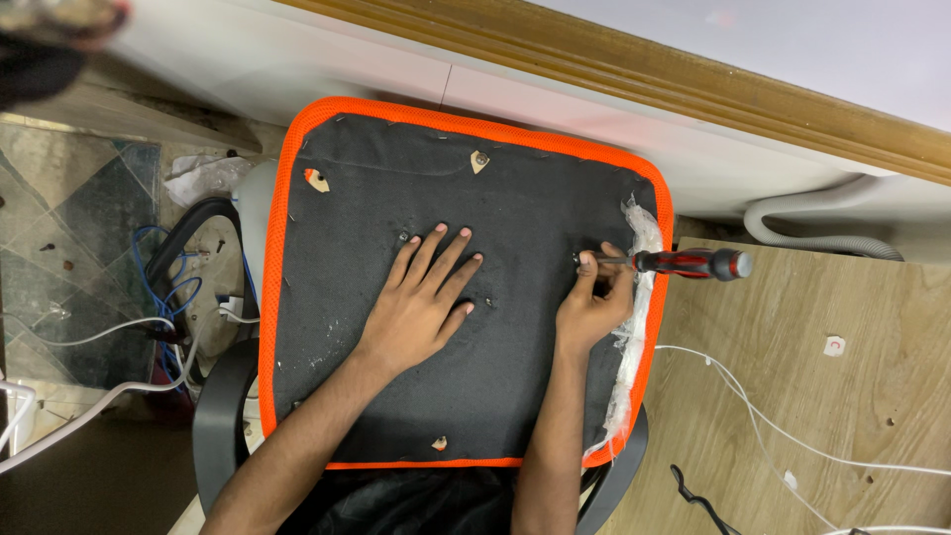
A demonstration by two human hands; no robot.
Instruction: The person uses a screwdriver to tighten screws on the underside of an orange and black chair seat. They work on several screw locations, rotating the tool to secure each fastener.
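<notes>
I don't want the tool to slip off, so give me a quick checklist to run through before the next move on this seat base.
1. Left hand flat on the black fabric underside, steadying it: ok.
2. Right hand pinching the shaft of the screwdriver near its tip: ok.
3. Tip seated in a fastener: cannot tell, fingers hide it.
4. Hand on the screwdriver's red-and-black handle: not ok, it sticks out unheld.
5. Torn white plastic at the orange edge away from the tip: cannot tell.
</notes>
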